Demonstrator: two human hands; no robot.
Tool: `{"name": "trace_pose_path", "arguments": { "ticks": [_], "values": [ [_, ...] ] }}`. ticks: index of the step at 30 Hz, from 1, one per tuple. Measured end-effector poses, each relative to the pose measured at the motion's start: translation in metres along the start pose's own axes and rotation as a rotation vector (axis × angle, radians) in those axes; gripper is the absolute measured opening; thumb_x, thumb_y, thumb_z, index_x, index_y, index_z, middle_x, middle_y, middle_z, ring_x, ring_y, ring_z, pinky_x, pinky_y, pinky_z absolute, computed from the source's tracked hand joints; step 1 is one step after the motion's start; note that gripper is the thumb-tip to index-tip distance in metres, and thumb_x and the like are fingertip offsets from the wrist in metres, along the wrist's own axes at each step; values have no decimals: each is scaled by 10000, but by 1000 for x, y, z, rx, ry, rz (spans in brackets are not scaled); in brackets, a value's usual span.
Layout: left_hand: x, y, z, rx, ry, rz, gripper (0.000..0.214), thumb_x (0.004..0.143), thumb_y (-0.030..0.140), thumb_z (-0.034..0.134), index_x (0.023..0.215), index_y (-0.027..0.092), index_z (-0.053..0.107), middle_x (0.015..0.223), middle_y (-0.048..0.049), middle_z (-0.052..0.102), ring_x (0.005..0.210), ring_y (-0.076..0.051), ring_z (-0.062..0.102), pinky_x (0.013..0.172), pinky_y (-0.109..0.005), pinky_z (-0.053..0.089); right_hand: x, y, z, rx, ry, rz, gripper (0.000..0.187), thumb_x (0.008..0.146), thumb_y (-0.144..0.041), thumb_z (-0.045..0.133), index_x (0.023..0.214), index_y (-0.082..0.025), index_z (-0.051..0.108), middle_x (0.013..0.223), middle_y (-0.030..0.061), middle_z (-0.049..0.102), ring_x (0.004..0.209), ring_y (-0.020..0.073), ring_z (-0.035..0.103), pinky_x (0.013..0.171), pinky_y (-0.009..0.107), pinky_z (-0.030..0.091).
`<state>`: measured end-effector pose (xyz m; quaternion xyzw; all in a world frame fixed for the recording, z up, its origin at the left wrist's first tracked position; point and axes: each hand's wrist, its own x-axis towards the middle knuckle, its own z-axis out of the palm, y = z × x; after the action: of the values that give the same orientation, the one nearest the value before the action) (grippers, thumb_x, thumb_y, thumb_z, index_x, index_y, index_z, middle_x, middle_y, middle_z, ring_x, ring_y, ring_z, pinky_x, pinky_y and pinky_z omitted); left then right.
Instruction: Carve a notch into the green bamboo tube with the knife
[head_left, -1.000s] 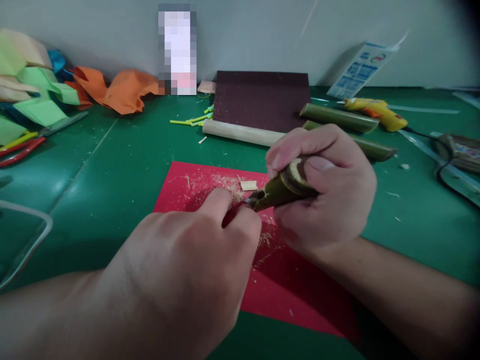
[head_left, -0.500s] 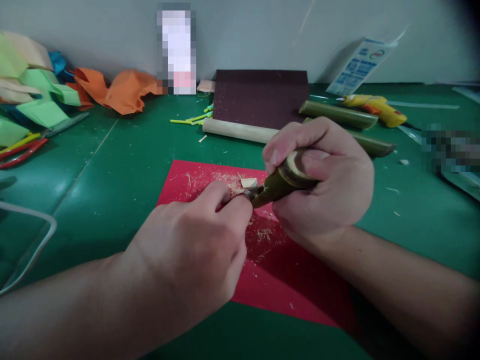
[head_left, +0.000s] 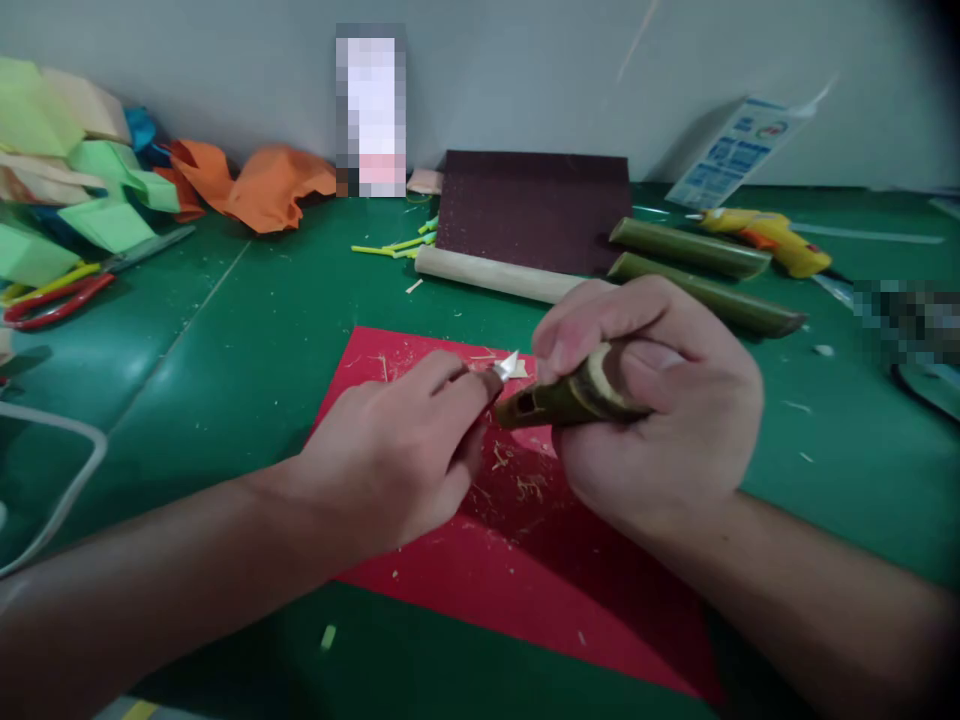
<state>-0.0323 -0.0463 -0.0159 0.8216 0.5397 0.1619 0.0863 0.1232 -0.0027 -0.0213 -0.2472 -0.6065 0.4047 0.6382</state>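
Note:
My left hand point(head_left: 409, 440) is closed around the handle of a craft knife point(head_left: 508, 367), whose short pointed silver blade shows past the fingers. The tip is clear of the bamboo. My right hand point(head_left: 667, 390) grips a green bamboo piece point(head_left: 551, 402), thumb pressed on its pale end. Near the other end of the bamboo is a small dark square hole, turned toward the knife. Under both hands lies a red sheet point(head_left: 450, 560) scattered with shavings. A pale chip lies on the sheet behind the blade.
Two split bamboo lengths point(head_left: 690, 248) and a yellow glue gun point(head_left: 780, 240) lie back right. A pale rod point(head_left: 487, 272) lies before a dark brown sheet point(head_left: 532, 210). Red-handled scissors point(head_left: 67, 297), orange crumpled paper point(head_left: 262, 190) and folded green paper point(head_left: 112, 215) are left.
The knife blade has come out of the bamboo, and my left hand has drawn back slightly left. The bamboo has turned and lowered a little, exposing its hole. The camera view shifted slightly.

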Motion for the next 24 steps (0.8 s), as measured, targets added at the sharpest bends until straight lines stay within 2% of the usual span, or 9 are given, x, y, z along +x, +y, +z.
{"name": "trace_pose_path", "arguments": {
  "ticks": [2,4,7,10,16,18,20,22,24],
  "values": [
    [0,-3,-7,-27,110,34,323,900,234,503,1208,207,598,1129,-66,678,954,-213,667,819,-347,556,2,5,1,32,23,25,248,707,-43,433,633,-205,606,596,31,495,658,180,514,526,299,332],
    [0,-7,-11,-47,153,12,296,885,246,529,1166,218,616,1129,-48,687,978,-203,659,828,-324,545,5,8,1,32,18,36,212,749,-116,473,609,-215,598,589,32,498,628,179,501,531,308,335],
    [0,-13,-12,-155,170,-64,302,880,313,565,1166,233,625,1130,-32,697,981,-197,660,840,-305,531,10,8,-1,27,73,46,257,818,-227,485,581,-231,582,575,34,482,584,177,479,536,324,341],
    [0,-17,-10,-338,191,-152,333,879,381,596,1177,236,626,1152,-33,701,979,-199,664,876,-305,524,17,5,-2,97,121,89,297,848,-251,447,589,-231,590,575,33,471,540,168,468,519,325,344],
    [6,-22,-5,-654,235,-286,316,863,311,632,1168,226,637,1219,-34,679,1100,-201,632,956,-306,508,32,10,-9,357,184,309,287,834,-263,428,593,-214,576,518,12,463,442,132,423,407,269,311],
    [8,-23,-5,-739,228,-347,337,852,292,632,1180,213,635,1183,-49,683,1032,-195,648,877,-295,532,36,14,-14,391,210,398,260,806,-314,472,586,-213,565,528,3,449,441,118,412,400,257,318],
    [10,-24,-4,-849,193,-438,357,857,282,601,1206,209,622,1019,-43,705,826,-160,655,694,-258,534,38,18,-19,413,234,477,230,778,-354,515,594,-217,537,547,-7,432,447,111,401,412,256,334],
    [10,-21,-3,-968,138,-522,352,855,275,589,1200,216,614,787,4,659,596,-106,563,514,-210,441,39,22,-23,431,239,530,214,769,-378,539,622,-228,504,561,-17,417,458,114,393,430,263,349],
    [10,-16,-1,-1068,90,-568,268,835,299,633,1088,211,633,660,46,567,485,-65,441,437,-186,334,38,26,-27,447,213,555,204,783,-385,535,655,-237,479,570,-21,409,472,124,395,452,275,368]
  ]
}}
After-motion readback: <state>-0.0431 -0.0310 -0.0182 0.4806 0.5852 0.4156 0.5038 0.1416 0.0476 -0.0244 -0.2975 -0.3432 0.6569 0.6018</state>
